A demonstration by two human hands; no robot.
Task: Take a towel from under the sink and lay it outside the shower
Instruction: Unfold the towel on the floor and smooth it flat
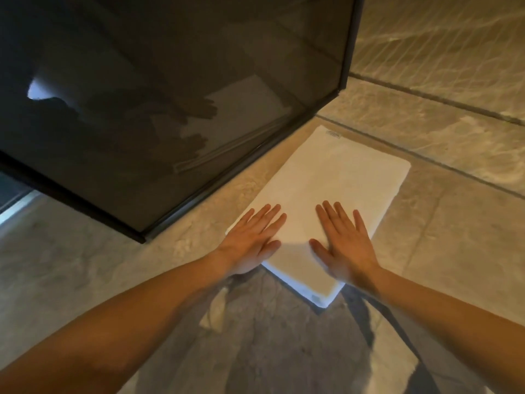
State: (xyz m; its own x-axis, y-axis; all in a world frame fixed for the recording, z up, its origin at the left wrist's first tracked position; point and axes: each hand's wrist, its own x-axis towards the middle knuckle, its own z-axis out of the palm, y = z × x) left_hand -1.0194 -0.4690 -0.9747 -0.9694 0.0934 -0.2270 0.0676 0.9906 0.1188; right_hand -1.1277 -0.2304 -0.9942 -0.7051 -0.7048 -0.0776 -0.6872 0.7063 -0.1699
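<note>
A white folded towel lies flat on the stone floor, right beside the dark glass wall of the shower. Its long side runs along the shower's bottom frame. My left hand rests palm down on the towel's near left part, fingers spread. My right hand lies flat on the near right part, fingers apart too. Neither hand grips the cloth. A small label shows at the towel's far corner.
The shower's dark metal frame ends in a corner just beyond the towel. Beige stone tiles with dark grout lines stretch to the right and behind. My shadow falls on the floor near me.
</note>
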